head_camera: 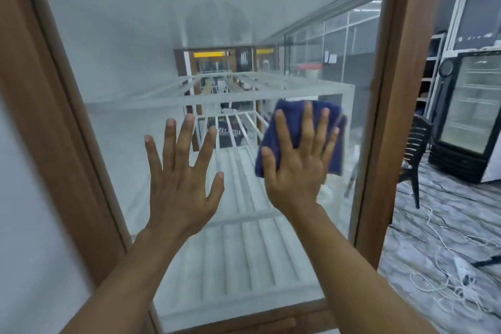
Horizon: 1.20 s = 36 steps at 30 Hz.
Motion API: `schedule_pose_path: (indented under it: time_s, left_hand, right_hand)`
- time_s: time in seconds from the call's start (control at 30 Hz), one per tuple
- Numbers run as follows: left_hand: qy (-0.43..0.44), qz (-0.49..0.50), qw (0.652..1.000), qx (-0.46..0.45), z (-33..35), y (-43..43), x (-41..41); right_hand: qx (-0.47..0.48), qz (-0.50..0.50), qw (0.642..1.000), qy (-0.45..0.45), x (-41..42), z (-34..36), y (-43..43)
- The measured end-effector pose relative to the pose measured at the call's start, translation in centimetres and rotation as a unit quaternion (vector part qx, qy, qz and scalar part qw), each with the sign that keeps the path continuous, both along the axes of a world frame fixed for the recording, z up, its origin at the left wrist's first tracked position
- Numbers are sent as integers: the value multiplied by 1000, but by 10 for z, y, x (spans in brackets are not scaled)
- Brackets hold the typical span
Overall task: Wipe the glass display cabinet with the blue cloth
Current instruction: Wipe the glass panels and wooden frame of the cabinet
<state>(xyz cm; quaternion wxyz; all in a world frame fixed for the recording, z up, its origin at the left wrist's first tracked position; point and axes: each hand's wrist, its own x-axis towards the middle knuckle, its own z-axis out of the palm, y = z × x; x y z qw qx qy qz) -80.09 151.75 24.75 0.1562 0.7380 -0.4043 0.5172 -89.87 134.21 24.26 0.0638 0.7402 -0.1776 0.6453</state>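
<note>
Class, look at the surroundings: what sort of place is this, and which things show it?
Probably a shop or canteen being set up: a wood-framed glass display cabinet with bare white racks, a black glass-door drinks fridge, and loose white cables on the floor.

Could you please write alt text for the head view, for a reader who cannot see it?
The right hand presses a blue cloth flat on the cabinet's glass, while the left hand rests spread and empty beside it. White wire shelves show behind the glass, inside a brown wooden frame.
</note>
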Motion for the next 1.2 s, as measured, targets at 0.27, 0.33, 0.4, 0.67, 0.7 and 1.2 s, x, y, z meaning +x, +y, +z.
schedule_pose_path:
  time_s: [0.27,0.33,0.4,0.67,0.7,1.2]
  left_hand:
    - [18,7,1000,-7,-26,-3,-1]
    - [17,9,1000,2,-36,-4,-3]
    - [15,17,1000,5,-42,-5,-3]
    - [-12,25,1000,-9,-54,-4,-2]
    - [-18,24,999,-14,-57,-4,0]
    - [-91,30,993,-71,-115,-15,19]
  right_hand:
    - [-29,-3,999,31,-29,-11,-52]
    - [78,-28,996,-36,-28,-17,-49]
    - [60,-23,997,-32,-10,-20,-23]
    - [-142,-34,983,112,-38,-37,-60]
    - [-99,-52,990,84,-47,-38,-74]
    - [-44,-42,997,-45,-37,-90,-91]
